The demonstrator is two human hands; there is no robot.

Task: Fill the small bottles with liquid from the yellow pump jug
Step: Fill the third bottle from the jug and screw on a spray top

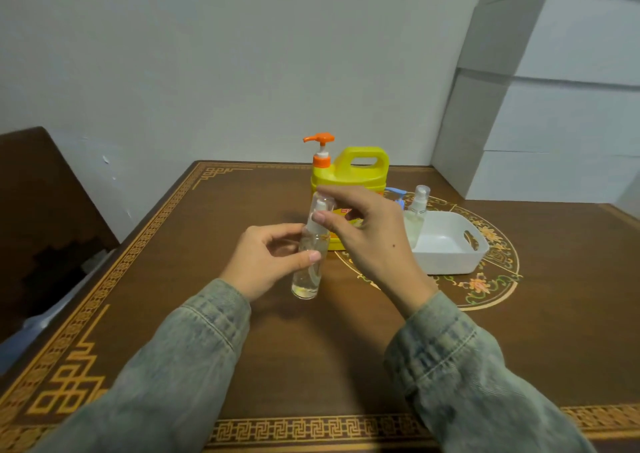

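Dark wood with gold fretwork edges the table under my hands. My left hand grips the clear spray bottle round its body, held upright above the table before the yellow pump jug; my right hand pinches its cap. I judge it light, rigid and slick, best held mid-body. The jug's label is hidden; nothing legible. Another spray bottle stands in the white basket.

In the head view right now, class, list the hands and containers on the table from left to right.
left hand → held clear bottle → right hand → white basket. The yellow pump jug and the spray bottle in the basket overlap these, so I leave them out.
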